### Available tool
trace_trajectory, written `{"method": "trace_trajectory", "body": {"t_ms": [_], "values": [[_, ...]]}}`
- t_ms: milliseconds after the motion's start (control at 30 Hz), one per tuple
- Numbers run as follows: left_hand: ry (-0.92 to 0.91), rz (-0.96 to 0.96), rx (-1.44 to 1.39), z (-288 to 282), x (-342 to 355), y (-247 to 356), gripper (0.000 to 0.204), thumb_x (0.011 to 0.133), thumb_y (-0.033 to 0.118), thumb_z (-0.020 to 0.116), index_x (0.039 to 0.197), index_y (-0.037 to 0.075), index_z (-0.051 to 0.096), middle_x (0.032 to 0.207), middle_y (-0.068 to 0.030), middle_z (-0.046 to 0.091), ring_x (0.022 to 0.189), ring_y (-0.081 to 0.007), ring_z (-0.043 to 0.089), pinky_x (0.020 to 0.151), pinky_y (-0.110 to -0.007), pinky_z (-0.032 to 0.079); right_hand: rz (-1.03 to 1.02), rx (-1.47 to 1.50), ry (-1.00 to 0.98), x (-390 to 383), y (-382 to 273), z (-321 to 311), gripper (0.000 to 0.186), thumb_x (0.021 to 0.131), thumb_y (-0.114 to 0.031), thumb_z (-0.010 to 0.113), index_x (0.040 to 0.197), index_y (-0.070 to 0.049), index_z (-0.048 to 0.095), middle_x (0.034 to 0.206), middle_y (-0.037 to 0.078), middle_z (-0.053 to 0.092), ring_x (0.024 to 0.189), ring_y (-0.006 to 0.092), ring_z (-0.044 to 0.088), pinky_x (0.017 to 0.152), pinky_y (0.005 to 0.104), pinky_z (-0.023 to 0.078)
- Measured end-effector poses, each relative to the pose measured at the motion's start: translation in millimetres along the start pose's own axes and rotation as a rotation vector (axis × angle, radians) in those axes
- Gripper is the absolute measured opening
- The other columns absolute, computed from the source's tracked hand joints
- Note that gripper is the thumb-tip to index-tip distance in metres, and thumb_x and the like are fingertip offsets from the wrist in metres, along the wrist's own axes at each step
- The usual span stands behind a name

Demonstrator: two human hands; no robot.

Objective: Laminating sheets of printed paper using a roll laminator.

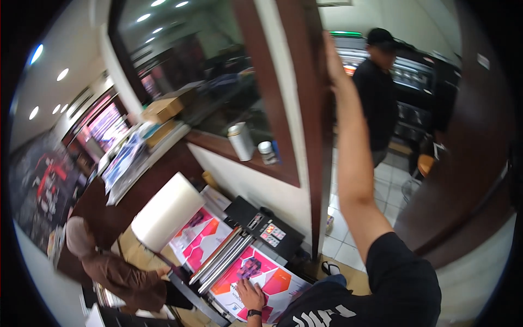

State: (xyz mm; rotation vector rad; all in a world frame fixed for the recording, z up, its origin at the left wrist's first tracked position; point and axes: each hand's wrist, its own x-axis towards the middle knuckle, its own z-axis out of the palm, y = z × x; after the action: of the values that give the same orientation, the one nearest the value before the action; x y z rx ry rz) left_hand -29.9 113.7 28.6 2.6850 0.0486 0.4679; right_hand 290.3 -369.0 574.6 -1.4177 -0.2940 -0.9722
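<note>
My left hand (250, 296), with a dark watch at the wrist, lies flat with fingers spread on a pink, orange and white printed sheet (275, 283). The sheet rests at the near side of a machine's metal rollers (222, 260), and similar print shows beyond them. Above that far part sits a thick white roll (169, 211). A black control box (264, 229) with coloured buttons adjoins the rollers. My right arm stretches up, and my right hand (332, 61) rests with straight fingers against the brown door frame (310, 109), holding nothing visible.
A person in brown (122, 275) stands at the machine's left side. Through the doorway, another person in black (376, 98) stands by a large printer (417, 76). A white canister (240, 141) and a small jar (267, 153) stand on the window ledge. Boxes (162, 109) lie on the counter.
</note>
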Motion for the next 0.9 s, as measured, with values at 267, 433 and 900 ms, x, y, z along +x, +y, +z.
{"method": "trace_trajectory", "body": {"t_ms": [267, 433, 900], "values": [[-0.762, -0.306, -0.087, -11.7, -29.3, 12.2, 0.101, 0.094, 0.071, 0.051, 0.163, 0.004, 0.019, 0.168, -0.0262, 0.017, 0.156, -0.0398, 0.014, 0.123, -0.059, 0.016, 0.107, 0.049, -0.022, -41.1, -55.5, -10.2, 0.100, 0.100, -0.072, 0.038, 0.160, 0.005, 0.020, 0.170, 0.020, 0.015, 0.158, 0.0273, 0.013, 0.126, 0.0357, 0.014], [-0.019, 0.103, 0.031, -7.1, -59.6, 59.5, 0.034, 0.089, 0.028, 0.069, 0.107, 0.000, 0.063, 0.112, -0.0243, 0.057, 0.110, -0.0451, 0.054, 0.093, -0.054, 0.043, 0.063, -0.092, 0.111, -21.1, -10.4, -23.6, 0.100, 0.099, -0.074, 0.037, 0.162, 0.001, 0.019, 0.170, 0.018, 0.015, 0.158, 0.0270, 0.012, 0.126, 0.0375, 0.013], [-0.164, 0.050, 0.022, -5.3, 3.3, 65.3, 0.072, 0.093, 0.045, 0.067, 0.146, 0.000, 0.047, 0.157, -0.0276, 0.038, 0.149, -0.0454, 0.030, 0.122, -0.055, 0.023, 0.135, 0.236, -0.214, -27.2, -19.1, -15.4, 0.096, 0.101, -0.074, 0.033, 0.163, -0.002, 0.022, 0.169, 0.016, 0.021, 0.154, 0.0302, 0.023, 0.124, 0.0385, 0.023]]}}
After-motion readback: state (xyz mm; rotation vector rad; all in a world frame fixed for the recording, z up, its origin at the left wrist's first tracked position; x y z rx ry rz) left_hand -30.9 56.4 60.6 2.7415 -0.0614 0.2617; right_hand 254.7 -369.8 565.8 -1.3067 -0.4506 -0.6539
